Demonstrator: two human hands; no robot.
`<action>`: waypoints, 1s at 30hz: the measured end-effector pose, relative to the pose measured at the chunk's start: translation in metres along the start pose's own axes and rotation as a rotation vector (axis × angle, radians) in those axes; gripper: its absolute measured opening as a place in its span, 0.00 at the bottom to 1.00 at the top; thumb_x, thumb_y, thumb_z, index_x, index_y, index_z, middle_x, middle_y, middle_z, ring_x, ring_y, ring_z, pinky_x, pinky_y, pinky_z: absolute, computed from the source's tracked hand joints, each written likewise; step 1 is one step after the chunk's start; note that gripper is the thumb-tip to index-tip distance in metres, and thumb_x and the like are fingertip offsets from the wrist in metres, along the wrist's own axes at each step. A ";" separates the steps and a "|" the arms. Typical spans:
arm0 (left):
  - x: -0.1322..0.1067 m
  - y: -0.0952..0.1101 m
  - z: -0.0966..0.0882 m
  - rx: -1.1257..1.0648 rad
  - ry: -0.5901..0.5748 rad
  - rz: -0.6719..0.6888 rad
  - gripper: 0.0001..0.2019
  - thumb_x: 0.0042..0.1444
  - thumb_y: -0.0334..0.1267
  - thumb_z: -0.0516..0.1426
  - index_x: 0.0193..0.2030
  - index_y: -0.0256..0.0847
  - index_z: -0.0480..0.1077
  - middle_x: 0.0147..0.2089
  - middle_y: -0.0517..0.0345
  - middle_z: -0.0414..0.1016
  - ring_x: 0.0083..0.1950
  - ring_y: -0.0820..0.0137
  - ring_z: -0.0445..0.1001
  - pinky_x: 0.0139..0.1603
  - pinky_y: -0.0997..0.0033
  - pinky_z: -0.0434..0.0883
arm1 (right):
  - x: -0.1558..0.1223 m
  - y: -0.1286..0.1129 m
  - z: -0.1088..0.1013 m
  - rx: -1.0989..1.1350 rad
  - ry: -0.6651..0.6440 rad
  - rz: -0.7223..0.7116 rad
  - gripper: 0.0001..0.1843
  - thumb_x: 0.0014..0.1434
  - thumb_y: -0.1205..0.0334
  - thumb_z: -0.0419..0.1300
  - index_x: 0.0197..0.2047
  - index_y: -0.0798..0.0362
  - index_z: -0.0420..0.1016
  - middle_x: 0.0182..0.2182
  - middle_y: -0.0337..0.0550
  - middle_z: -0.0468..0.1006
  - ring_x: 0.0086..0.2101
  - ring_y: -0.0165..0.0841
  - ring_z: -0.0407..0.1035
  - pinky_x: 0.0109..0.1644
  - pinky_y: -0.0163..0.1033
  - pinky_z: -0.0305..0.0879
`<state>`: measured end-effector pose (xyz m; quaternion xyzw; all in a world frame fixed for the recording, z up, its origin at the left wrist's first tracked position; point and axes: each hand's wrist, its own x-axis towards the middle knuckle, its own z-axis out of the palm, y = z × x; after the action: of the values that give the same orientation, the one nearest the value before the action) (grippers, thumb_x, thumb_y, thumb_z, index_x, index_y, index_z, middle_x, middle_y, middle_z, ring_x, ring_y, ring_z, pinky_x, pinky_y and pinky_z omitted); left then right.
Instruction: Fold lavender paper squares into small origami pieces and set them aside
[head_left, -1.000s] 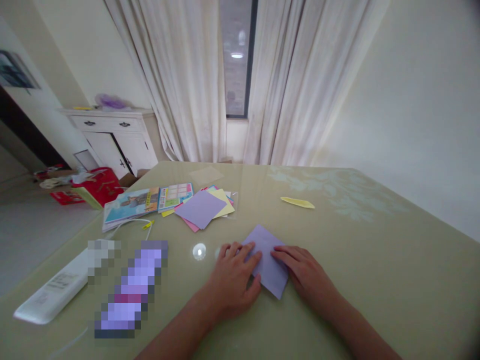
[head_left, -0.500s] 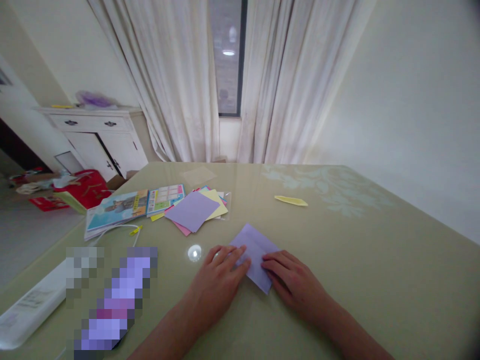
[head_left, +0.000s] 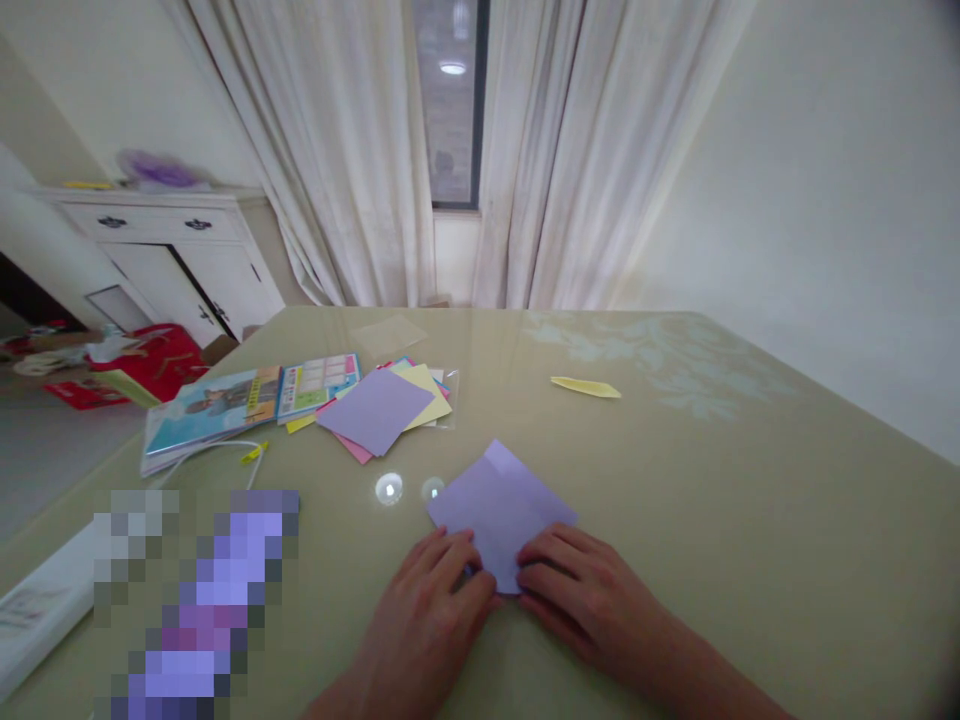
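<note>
A sheet of purple paper (head_left: 501, 500) lies on the table in front of me, turned like a diamond with one corner pointing away. My left hand (head_left: 439, 595) grips its near left edge, fingers bent and thumb close to the near corner. On the other side, my right hand (head_left: 585, 585) holds the near right edge, its fingertips on top of the sheet and its thumb low by the near corner. Both hands partly cover the paper's lower edges. Beyond them, to the right, rests a narrow folded yellow paper piece (head_left: 586, 387).
Loose coloured sheets, a purple one (head_left: 375, 410) on top, lie left of centre beside a booklet (head_left: 217, 410). A white power strip (head_left: 45, 610), a cable (head_left: 217, 445) and a blurred-out purple object (head_left: 217, 590) occupy the near left. Curtains (head_left: 360, 150) hang behind the table.
Both hands have slid toward the paper's near corner, the left one moving down off its middle. More of the purple sheet now shows, spread wider. The view has tilted slightly.
</note>
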<state>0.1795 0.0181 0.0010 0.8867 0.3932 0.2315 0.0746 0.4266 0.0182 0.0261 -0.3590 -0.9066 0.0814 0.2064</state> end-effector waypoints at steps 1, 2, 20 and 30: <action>0.001 0.001 -0.002 -0.033 0.001 -0.028 0.07 0.65 0.29 0.65 0.44 0.48 0.79 0.48 0.57 0.83 0.60 0.56 0.80 0.67 0.48 0.75 | -0.001 0.000 0.001 0.004 0.007 -0.008 0.11 0.77 0.62 0.57 0.43 0.50 0.80 0.43 0.45 0.84 0.41 0.37 0.76 0.48 0.41 0.72; 0.003 0.002 -0.004 -0.073 -0.005 -0.061 0.07 0.65 0.31 0.66 0.44 0.49 0.79 0.48 0.58 0.83 0.59 0.56 0.80 0.64 0.50 0.76 | -0.002 0.000 0.001 0.005 0.013 -0.017 0.11 0.77 0.62 0.57 0.43 0.50 0.80 0.42 0.44 0.84 0.41 0.37 0.76 0.47 0.41 0.73; 0.009 0.009 -0.015 -0.261 -0.075 -0.314 0.05 0.61 0.31 0.65 0.39 0.46 0.77 0.48 0.55 0.75 0.52 0.57 0.74 0.54 0.56 0.73 | -0.016 -0.017 -0.023 -0.013 -0.032 -0.094 0.17 0.72 0.64 0.60 0.61 0.53 0.78 0.55 0.50 0.87 0.51 0.42 0.83 0.64 0.44 0.77; 0.003 0.005 -0.013 -0.168 -0.056 -0.230 0.02 0.66 0.35 0.63 0.41 0.46 0.76 0.49 0.55 0.76 0.52 0.59 0.75 0.54 0.59 0.74 | -0.019 -0.026 -0.010 -0.106 0.136 -0.057 0.13 0.72 0.67 0.60 0.57 0.55 0.81 0.48 0.49 0.89 0.51 0.36 0.82 0.69 0.40 0.71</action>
<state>0.1790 0.0164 0.0151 0.8325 0.4692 0.2286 0.1858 0.4274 -0.0142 0.0369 -0.3481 -0.9034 0.0026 0.2504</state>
